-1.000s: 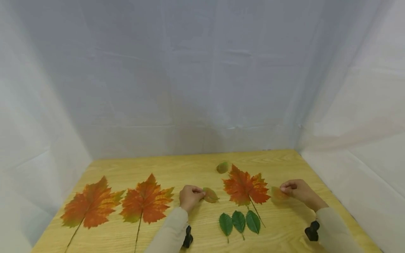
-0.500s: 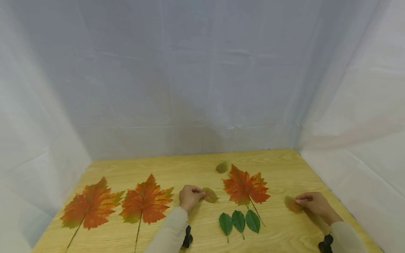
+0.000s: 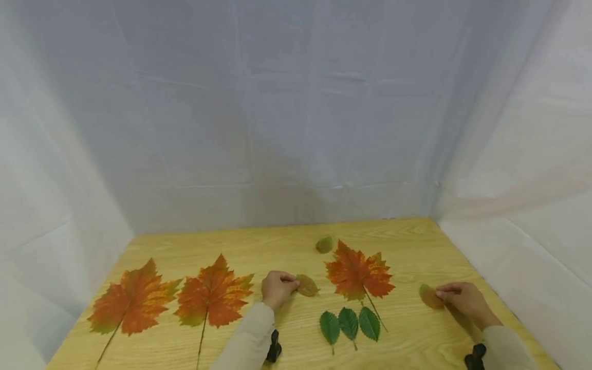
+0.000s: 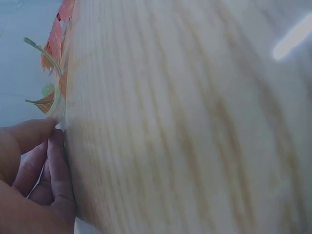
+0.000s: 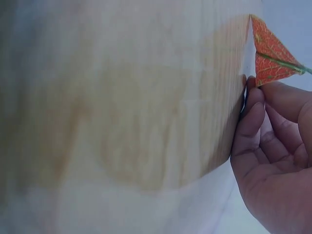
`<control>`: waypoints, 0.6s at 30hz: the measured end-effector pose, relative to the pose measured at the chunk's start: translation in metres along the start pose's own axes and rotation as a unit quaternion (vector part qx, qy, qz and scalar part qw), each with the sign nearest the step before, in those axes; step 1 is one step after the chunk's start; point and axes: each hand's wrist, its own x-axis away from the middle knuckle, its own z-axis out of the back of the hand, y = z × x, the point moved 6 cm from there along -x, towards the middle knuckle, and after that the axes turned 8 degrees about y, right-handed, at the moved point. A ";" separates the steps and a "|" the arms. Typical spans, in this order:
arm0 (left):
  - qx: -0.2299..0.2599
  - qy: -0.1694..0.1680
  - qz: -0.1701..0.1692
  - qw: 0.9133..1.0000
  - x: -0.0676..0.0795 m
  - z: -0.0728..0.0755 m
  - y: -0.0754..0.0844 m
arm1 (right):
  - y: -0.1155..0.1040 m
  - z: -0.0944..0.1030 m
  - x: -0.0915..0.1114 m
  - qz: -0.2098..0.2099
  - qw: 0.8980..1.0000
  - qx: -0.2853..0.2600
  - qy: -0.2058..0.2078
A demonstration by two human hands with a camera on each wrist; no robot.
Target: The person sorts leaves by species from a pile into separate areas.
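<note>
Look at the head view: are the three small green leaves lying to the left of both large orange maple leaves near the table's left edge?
No, the three small green leaves lie right of them, below the third orange maple leaf.

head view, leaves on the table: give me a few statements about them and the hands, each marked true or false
1. Three small green leaves lie side by side in front of a maple leaf. True.
2. The left hand holds a large maple leaf. False: it pinches a small brownish leaf.
3. The right hand pinches a small leaf near the table's right edge. True.
4. Four large maple leaves are on the table. False: there are three.
5. A small leaf lies alone behind the right-most maple leaf, untouched. True.
</note>
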 end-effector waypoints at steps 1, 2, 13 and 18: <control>0.000 0.000 0.000 1.000 0.000 0.000 0.000 | -0.001 0.000 0.000 0.000 1.000 0.001 0.005; -0.001 0.000 0.000 1.000 0.000 0.000 0.000 | -0.002 0.000 -0.001 0.003 1.000 0.005 0.011; -0.002 0.000 0.010 1.000 0.001 0.000 -0.001 | -0.013 -0.010 -0.012 0.013 0.999 0.014 0.026; 0.002 -0.001 0.011 1.000 0.001 0.001 0.000 | -0.013 -0.012 -0.014 -0.006 1.000 0.008 0.018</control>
